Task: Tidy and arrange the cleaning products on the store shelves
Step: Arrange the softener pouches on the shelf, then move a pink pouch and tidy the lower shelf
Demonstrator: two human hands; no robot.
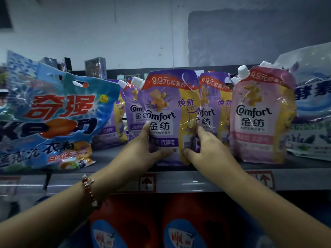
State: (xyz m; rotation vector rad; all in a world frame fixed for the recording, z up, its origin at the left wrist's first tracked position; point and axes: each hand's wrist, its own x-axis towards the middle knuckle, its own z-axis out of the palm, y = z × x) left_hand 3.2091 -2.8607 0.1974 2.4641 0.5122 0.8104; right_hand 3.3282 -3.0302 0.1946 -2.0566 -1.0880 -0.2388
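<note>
A purple Comfort softener pouch stands upright at the front of the top shelf. My left hand grips its lower left edge, thumb across the front. My right hand holds its lower right side, thumb on the front and fingers reaching behind. More purple Comfort pouches stand behind and to the left. A pink Comfort pouch stands to the right.
A big blue washing-powder bag leans at the left of the shelf. A white and blue bag fills the right end. Red detergent bottles stand on the shelf below. A wall rises behind.
</note>
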